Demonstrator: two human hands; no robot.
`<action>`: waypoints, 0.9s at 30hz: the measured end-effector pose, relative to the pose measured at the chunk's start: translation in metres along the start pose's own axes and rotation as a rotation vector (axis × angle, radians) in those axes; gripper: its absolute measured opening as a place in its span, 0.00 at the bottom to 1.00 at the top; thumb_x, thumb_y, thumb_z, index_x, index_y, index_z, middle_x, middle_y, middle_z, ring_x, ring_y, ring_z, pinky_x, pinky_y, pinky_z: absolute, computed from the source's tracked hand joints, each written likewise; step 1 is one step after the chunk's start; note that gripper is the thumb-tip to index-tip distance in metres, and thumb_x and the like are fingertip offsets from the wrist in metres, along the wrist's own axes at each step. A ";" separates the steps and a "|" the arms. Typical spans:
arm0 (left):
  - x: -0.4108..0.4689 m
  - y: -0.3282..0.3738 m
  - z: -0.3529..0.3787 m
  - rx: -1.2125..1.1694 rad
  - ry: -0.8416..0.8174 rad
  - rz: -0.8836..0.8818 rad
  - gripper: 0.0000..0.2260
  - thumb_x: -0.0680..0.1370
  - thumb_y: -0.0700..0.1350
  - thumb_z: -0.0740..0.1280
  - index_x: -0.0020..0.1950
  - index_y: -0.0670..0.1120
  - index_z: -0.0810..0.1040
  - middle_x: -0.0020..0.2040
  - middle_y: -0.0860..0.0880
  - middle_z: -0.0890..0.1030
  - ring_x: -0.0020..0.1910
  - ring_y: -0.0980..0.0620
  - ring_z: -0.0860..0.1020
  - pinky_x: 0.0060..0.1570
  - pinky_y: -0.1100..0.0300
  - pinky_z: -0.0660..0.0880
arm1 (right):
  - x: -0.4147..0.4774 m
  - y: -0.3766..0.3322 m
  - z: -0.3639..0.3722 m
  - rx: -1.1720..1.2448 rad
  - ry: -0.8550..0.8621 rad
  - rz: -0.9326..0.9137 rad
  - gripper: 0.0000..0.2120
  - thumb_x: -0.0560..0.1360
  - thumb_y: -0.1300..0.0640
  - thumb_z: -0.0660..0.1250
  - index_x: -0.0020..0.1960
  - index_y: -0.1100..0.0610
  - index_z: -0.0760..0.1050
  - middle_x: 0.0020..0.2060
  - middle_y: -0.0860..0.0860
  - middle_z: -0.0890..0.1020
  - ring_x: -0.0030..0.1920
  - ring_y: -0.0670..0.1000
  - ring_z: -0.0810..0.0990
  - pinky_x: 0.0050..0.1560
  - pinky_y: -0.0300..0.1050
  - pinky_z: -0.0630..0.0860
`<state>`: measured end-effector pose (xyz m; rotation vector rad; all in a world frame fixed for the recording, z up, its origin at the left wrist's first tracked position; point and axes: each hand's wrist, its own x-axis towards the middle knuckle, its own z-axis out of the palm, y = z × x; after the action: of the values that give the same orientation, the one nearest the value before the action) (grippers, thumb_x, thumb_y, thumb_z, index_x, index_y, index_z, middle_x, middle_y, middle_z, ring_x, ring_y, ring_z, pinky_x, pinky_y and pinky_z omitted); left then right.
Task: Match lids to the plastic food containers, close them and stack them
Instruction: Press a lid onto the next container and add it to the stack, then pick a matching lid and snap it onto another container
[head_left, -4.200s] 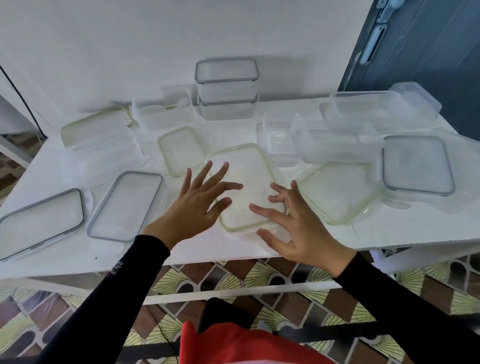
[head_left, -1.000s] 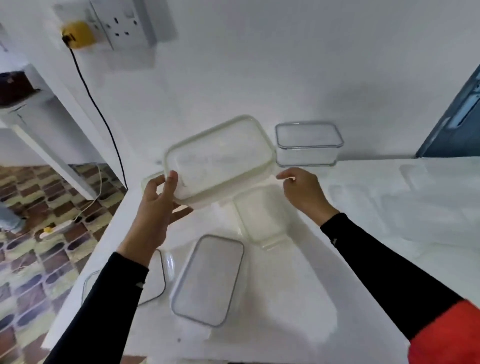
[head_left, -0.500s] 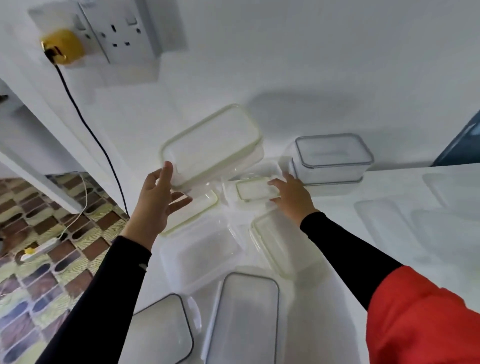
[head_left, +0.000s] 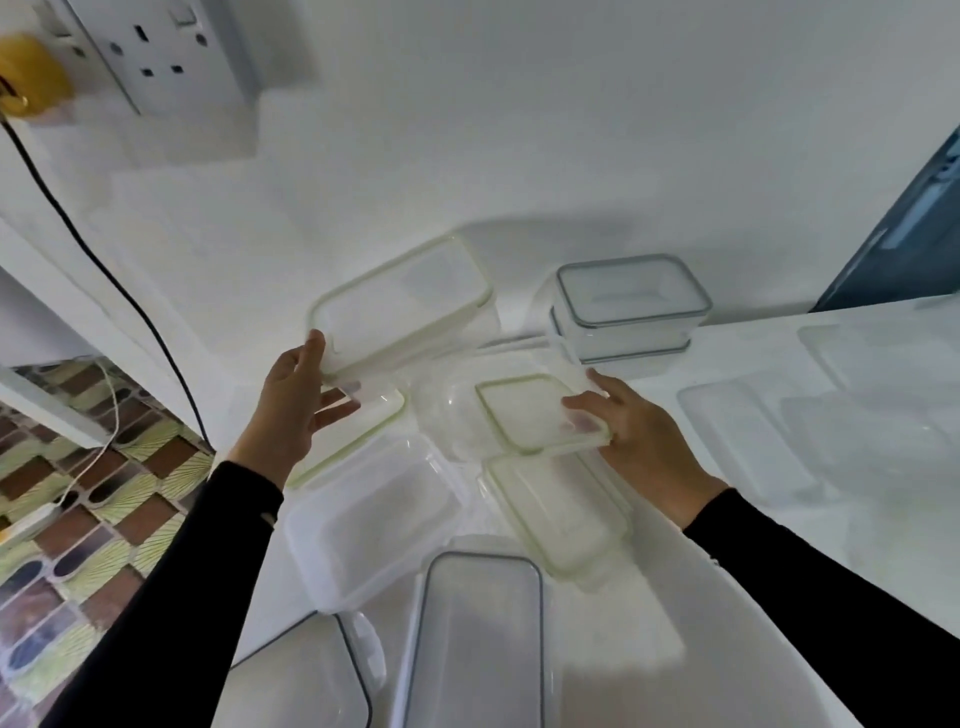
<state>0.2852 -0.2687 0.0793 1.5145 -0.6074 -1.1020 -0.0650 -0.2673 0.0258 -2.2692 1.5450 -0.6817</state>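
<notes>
Holding a lidded green-rimmed container (head_left: 400, 301) up in the left grip (head_left: 291, 410), pinching a small lid (head_left: 535, 410) over the table (head_left: 727, 597) in the right grip (head_left: 639, 431), grey-rimmed stack (head_left: 631, 306) standing closed behind, several loose lids (head_left: 556, 509) lying unmatched.

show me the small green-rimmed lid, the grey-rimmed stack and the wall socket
small green-rimmed lid (head_left: 530, 410): head view, middle of its clear panel
grey-rimmed stack (head_left: 628, 291): head view, centre of the top lid
wall socket (head_left: 150, 52): head view, white faceplate
</notes>
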 end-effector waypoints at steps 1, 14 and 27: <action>0.003 -0.001 0.005 0.029 -0.006 -0.004 0.17 0.80 0.58 0.62 0.60 0.46 0.73 0.51 0.46 0.80 0.45 0.45 0.83 0.42 0.51 0.82 | -0.013 0.007 -0.005 0.016 0.017 0.012 0.19 0.75 0.65 0.69 0.62 0.47 0.79 0.73 0.51 0.70 0.62 0.52 0.78 0.57 0.45 0.76; 0.029 -0.036 0.080 0.459 0.068 0.081 0.19 0.81 0.53 0.60 0.34 0.44 0.69 0.34 0.47 0.69 0.35 0.47 0.73 0.43 0.46 0.81 | -0.127 0.060 -0.036 0.035 0.133 -0.090 0.40 0.61 0.77 0.76 0.62 0.43 0.75 0.69 0.52 0.74 0.56 0.45 0.78 0.48 0.37 0.75; -0.078 -0.062 0.103 0.614 -0.185 0.493 0.11 0.80 0.43 0.65 0.62 0.45 0.78 0.61 0.46 0.79 0.59 0.49 0.77 0.56 0.63 0.73 | -0.157 0.071 -0.052 0.075 0.155 -0.077 0.21 0.68 0.59 0.71 0.61 0.49 0.81 0.69 0.51 0.75 0.61 0.46 0.77 0.55 0.35 0.74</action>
<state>0.1495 -0.2355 0.0497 1.6415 -1.4608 -0.6989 -0.1962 -0.1473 0.0008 -2.2768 1.4780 -0.9402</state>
